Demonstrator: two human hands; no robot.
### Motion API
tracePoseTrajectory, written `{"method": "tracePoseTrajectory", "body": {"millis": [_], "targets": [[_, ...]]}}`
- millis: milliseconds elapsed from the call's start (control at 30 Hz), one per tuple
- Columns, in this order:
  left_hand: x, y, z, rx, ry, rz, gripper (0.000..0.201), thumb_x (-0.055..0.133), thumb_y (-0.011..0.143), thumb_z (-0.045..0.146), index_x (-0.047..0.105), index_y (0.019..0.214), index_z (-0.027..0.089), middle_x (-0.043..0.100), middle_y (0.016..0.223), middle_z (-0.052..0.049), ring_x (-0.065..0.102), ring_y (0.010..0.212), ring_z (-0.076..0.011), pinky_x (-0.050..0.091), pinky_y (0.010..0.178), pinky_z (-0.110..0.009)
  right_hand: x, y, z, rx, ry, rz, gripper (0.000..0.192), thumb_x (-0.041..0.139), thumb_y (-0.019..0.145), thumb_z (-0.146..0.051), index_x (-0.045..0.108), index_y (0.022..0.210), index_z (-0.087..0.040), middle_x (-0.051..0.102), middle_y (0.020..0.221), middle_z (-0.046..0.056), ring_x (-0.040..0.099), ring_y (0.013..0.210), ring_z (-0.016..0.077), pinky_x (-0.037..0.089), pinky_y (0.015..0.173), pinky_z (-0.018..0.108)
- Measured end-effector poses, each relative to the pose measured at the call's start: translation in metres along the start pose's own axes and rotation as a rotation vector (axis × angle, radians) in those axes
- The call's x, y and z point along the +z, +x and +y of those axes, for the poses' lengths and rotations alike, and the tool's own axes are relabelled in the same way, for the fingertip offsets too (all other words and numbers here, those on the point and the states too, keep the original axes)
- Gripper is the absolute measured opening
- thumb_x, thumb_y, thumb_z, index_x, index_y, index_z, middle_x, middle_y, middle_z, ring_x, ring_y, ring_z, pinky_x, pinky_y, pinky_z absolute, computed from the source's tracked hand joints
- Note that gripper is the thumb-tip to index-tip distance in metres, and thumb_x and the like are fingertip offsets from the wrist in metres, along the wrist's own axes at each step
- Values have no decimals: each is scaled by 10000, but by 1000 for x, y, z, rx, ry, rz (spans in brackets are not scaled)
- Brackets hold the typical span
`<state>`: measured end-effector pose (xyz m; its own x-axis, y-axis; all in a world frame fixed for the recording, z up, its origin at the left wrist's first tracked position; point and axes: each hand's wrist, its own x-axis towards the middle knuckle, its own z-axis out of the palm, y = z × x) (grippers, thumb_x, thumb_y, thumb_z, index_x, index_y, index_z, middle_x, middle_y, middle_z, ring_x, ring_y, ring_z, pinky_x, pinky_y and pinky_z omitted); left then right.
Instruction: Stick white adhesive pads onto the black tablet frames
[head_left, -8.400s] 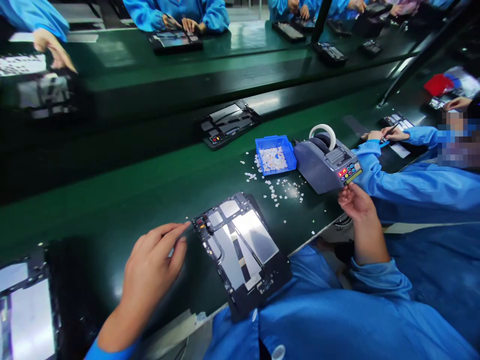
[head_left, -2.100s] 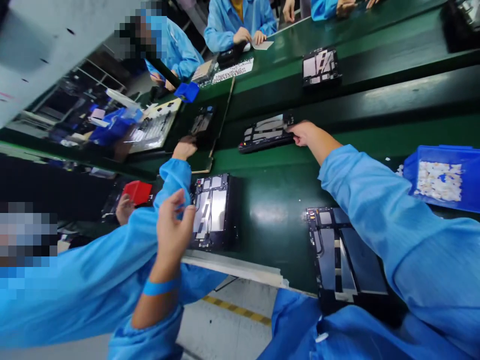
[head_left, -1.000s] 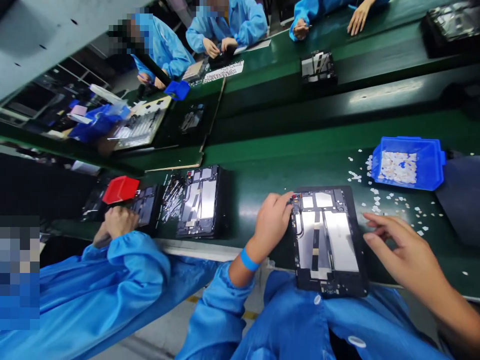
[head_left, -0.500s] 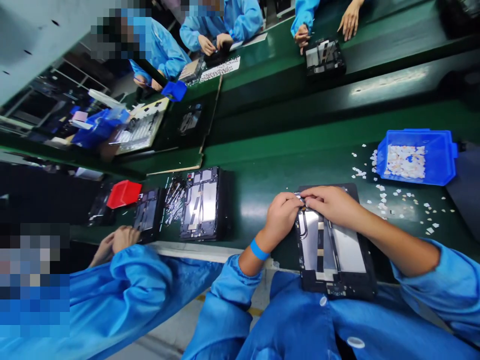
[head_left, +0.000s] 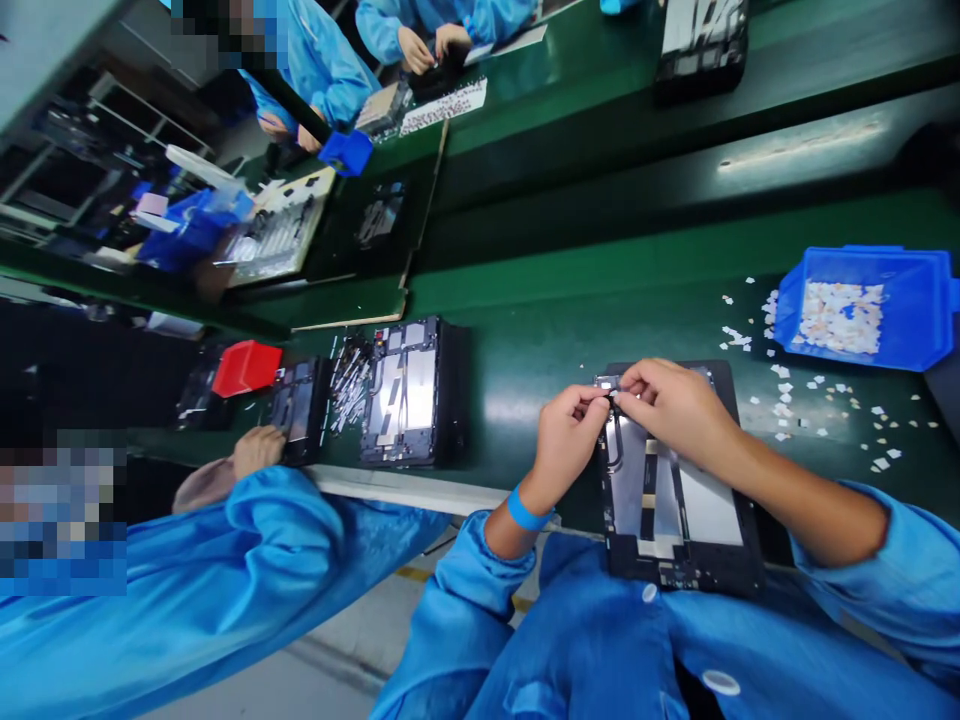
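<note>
An opened tablet with its back cover off is seen lying flat on the green desk, at the near edge just in front of the person's blue coat. Both hands are brought together over the far left corner of the tablet. The left hand is curled, its fingertips pinched against that corner; a blue wristband is worn on its wrist. The right hand is laid across the far end of the tablet, its thumb and forefinger closed in a pinch that meets the left fingertips. Something small appears to be nipped between the two grips, but what it is cannot be told, and the tablet corner beneath is hidden by the fingers. Beyond the tablet and to its right, a blue tray holding small white pieces is placed on the desk, well apart from the hands. Loose white scraps are scattered between the tray and the tablet. To the left of the tablet, a second opened tablet is set on the desk, with a small red tray further left of it. A co-worker's hand in a blue sleeve is rested at the near edge, left of that second tablet. On the far side of the desk, other people in blue coats are seen at work.
</note>
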<state>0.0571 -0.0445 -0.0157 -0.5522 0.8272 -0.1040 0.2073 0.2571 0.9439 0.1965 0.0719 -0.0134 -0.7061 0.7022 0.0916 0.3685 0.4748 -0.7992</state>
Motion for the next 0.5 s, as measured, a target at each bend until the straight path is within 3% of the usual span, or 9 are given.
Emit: {"method": "tracePoseTrajectory", "body": {"millis": [67, 167, 500], "targets": [[2, 1, 1, -18, -27, 18, 125, 674, 910, 247, 782, 931, 186, 778, 843, -29, 680, 744, -160, 505, 685, -267, 3, -7, -1, -89, -127, 81, 145, 590, 959, -281, 695, 886, -214, 710, 864, 60, 665, 809, 207, 488, 752, 326], [3, -1, 2, 21, -9, 29, 120, 688, 910, 247, 794, 940, 200, 790, 873, -34, 694, 762, -169, 515, 703, -281, 7, -17, -2, -202, -245, 87, 265, 515, 1051, -317, 718, 923, -206, 736, 912, 89, 685, 867, 234, 499, 819, 355], [0, -15, 2, 218, 208, 65, 113, 695, 933, 238, 806, 923, 256, 794, 915, -44, 704, 869, -212, 527, 859, -363, 12, -21, -4, -194, -292, 131, 302, 496, 1058, -325, 741, 923, -212, 756, 895, 83, 689, 852, 239, 509, 832, 360]]}}
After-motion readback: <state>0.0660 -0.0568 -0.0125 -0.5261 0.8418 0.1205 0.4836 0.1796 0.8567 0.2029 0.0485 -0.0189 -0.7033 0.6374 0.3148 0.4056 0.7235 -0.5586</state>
